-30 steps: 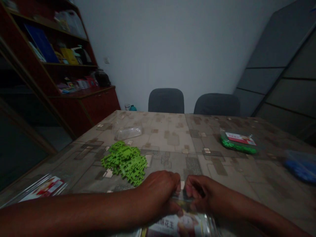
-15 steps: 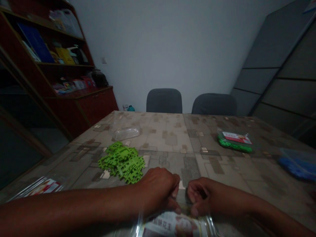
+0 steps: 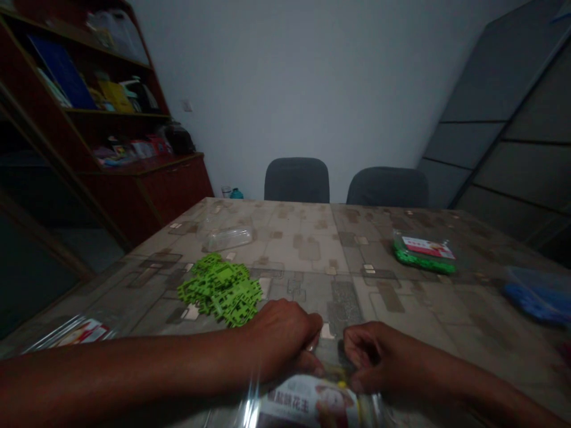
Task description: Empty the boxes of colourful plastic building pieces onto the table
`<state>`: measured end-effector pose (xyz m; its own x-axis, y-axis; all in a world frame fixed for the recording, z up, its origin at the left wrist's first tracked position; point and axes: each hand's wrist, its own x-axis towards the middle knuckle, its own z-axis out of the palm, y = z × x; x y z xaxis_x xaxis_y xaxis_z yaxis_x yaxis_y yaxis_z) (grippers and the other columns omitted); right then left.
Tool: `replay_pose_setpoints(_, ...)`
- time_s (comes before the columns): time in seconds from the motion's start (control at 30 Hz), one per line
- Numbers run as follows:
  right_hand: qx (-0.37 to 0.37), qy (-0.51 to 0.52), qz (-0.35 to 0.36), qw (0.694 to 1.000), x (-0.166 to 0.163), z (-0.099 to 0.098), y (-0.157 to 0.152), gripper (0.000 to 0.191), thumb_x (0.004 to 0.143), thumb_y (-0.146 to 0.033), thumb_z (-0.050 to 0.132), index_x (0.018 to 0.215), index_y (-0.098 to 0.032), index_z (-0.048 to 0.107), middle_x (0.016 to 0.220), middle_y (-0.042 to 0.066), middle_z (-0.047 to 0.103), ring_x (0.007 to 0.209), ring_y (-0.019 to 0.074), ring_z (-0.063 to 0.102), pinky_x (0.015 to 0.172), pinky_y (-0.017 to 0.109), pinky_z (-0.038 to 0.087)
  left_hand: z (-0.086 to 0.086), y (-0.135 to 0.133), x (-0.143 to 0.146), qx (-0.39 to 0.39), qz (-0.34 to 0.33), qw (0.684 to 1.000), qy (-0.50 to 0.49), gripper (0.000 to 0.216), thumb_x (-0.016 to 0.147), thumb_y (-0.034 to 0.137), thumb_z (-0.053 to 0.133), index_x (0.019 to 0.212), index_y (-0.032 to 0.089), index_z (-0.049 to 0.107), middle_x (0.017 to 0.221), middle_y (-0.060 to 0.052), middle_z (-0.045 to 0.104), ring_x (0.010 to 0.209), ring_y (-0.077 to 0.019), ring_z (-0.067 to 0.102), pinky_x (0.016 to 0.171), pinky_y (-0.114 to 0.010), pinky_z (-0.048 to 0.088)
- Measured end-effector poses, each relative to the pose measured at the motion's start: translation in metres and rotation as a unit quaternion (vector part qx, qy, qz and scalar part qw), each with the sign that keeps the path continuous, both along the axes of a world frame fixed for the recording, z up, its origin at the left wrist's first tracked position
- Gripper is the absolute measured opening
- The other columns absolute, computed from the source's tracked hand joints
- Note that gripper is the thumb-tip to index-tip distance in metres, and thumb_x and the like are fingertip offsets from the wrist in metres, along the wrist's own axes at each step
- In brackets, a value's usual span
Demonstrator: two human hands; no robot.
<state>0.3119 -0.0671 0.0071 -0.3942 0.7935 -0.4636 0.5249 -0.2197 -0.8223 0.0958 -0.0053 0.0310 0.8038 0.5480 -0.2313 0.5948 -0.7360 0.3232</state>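
At the near edge of the table, a clear plastic box (image 3: 307, 404) with a printed label lies under both hands. A little yellow shows at its far side. My left hand (image 3: 283, 342) is curled, thumb and fingers closed on the box's far rim left of centre. My right hand (image 3: 377, 356) is curled over the right part of that same rim, its thumb and bent forefinger closed on it. The fingertips are partly hidden behind the knuckles. Beyond my left hand lies a heap of light green interlocking plastic pieces (image 3: 223, 288).
An opened clear plastic box (image 3: 229, 238) lies behind the green heap. A labelled box of green pieces (image 3: 423, 254) stands at the right, a box of blue pieces (image 3: 537, 300) at the far right. Another labelled clear box (image 3: 74, 334) sits beside my left forearm. Two grey chairs (image 3: 297, 180) stand behind the table.
My right hand has shifted slightly to the right. The labelled box has come up a little in view, and yellow now shows at its far edge. My left hand has barely moved.
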Motion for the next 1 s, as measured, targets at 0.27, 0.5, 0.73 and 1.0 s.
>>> replay_pose_setpoints(0.27,0.076,-0.011,-0.001,0.997,-0.003,0.004,0.005,0.023,0.066,-0.016,0.065,0.062,-0.02,0.043,0.058,-0.009,0.039,0.056,0.0083,0.034,0.049,0.022,0.023,0.005,0.007,-0.003,0.026,-0.03,0.999,0.004,0.02,0.083,0.039,0.069,0.084,0.02,0.064,0.068,0.0,0.064,0.062,-0.0176,0.06,0.049,-0.023,0.03)
replay_pose_setpoints(0.5,0.088,-0.018,-0.009,0.996,0.0,-0.005,0.017,0.023,0.064,-0.02,0.067,0.06,-0.02,0.044,0.056,-0.009,0.039,0.055,0.008,0.033,0.049,0.022,0.022,0.001,0.018,-0.008,0.031,-0.042,0.999,0.003,0.017,0.082,0.036,0.07,0.089,0.022,0.063,0.071,0.0,0.066,0.065,-0.0182,0.062,0.051,-0.023,0.032)
replay_pose_setpoints(0.73,0.018,0.034,0.022,0.999,0.01,-0.012,0.021,0.031,0.068,-0.031,0.073,0.064,-0.019,0.045,0.057,-0.009,0.038,0.054,0.0074,0.032,0.05,0.022,0.022,0.002,0.02,-0.012,-0.076,-0.012,0.997,-0.022,0.022,0.074,0.031,0.078,0.084,0.02,0.062,0.071,0.004,0.065,0.063,-0.014,0.059,0.052,-0.019,0.033)
replay_pose_setpoints(1.0,-0.035,0.022,0.034,0.999,0.013,0.006,0.01,0.016,0.07,-0.016,0.063,0.069,-0.019,0.047,0.061,-0.008,0.041,0.057,0.0077,0.034,0.05,0.021,0.024,0.003,0.02,-0.017,-0.024,-0.027,0.999,-0.026,0.022,0.077,0.035,0.076,0.079,0.019,0.061,0.067,0.002,0.063,0.061,-0.0141,0.057,0.05,-0.021,0.028)
